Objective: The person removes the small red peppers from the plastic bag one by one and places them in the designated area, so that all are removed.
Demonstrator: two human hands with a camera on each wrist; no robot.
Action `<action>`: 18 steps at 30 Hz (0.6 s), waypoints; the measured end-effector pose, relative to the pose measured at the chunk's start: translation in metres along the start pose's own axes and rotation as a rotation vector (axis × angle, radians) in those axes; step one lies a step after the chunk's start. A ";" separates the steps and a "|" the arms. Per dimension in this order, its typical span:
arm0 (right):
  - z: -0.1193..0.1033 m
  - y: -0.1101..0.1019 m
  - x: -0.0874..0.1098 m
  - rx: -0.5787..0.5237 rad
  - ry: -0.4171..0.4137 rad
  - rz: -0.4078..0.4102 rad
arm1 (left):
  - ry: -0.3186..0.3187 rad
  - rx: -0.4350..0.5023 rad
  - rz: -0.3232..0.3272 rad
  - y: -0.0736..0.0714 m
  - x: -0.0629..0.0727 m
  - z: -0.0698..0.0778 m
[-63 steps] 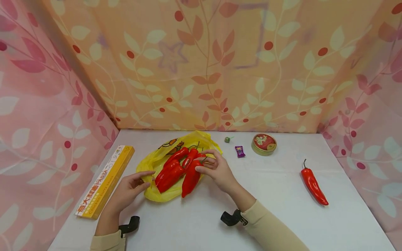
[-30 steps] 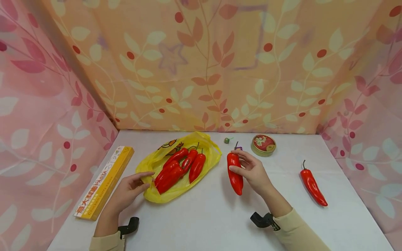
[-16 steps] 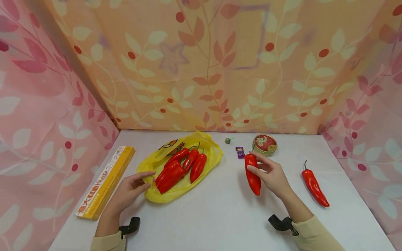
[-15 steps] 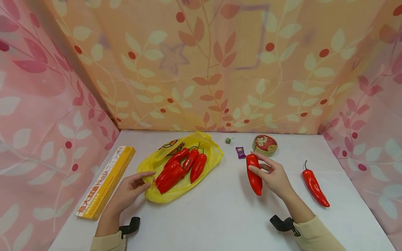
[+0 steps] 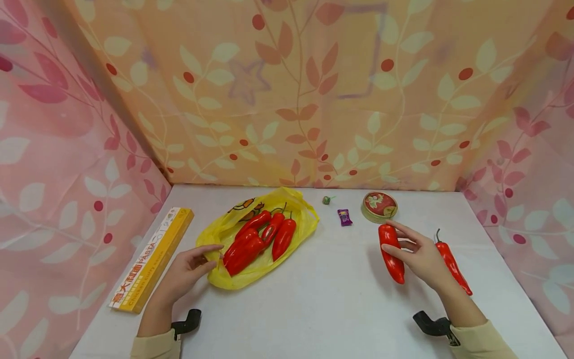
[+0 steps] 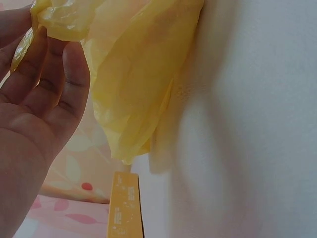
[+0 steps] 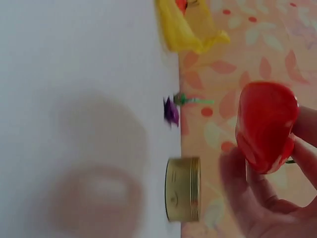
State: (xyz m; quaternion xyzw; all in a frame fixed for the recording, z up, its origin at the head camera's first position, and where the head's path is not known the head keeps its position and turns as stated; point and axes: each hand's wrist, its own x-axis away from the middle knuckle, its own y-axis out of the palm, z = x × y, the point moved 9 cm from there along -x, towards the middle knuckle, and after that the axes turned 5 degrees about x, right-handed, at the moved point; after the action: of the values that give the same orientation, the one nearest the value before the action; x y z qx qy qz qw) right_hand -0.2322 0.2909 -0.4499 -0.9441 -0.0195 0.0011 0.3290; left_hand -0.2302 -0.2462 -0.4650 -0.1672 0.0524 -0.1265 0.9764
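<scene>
My right hand point(image 5: 421, 259) grips a red chili pepper point(image 5: 391, 255) between thumb and fingers, raised above the white table on the right side. In the right wrist view the same pepper point(image 7: 265, 124) shows end-on, close to the camera. My left hand point(image 5: 181, 274) pinches the near left edge of a yellow plastic bag point(image 5: 230, 280). The left wrist view has the bag's film point(image 6: 138, 84) gathered at the fingertips. Several red peppers point(image 5: 244, 254) lie in the open bag. Another red chili pepper point(image 5: 453, 267) lies on the table, partly hidden behind my right hand and wrist.
Left of the bag lies a yellow and white pasta box point(image 5: 152, 262). Toward the back are a small green wrapped lollipop point(image 5: 326, 200), a purple-wrapped candy point(image 5: 344, 217) and a round red-lidded tin point(image 5: 379, 206). Patterned cloth walls point(image 5: 287, 124) enclose the table.
My right hand has lifted a red pepper out of the bag and carried it rightward past the candy, to just in front of the tin. The left hand has stayed at the bag's edge.
</scene>
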 end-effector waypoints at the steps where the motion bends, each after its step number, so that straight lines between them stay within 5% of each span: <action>1: 0.002 -0.005 0.001 0.040 -0.004 0.017 | 0.000 -0.002 0.001 0.000 0.000 0.000; 5: 0.009 -0.022 0.004 0.181 -0.020 0.067 | -0.005 -0.002 0.002 0.000 0.000 0.000; 13: 0.032 -0.040 0.012 0.225 0.032 0.036 | -0.014 -0.001 0.002 0.000 -0.001 0.000; 18: 0.041 -0.051 0.017 0.346 0.028 0.034 | -0.022 -0.006 0.000 0.001 0.000 -0.001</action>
State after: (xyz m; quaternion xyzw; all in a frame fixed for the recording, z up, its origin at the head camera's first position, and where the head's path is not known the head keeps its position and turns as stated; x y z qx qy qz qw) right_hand -0.2175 0.3572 -0.4506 -0.8734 0.0016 -0.0029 0.4870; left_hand -0.2303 -0.2458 -0.4657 -0.1717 0.0421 -0.1245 0.9763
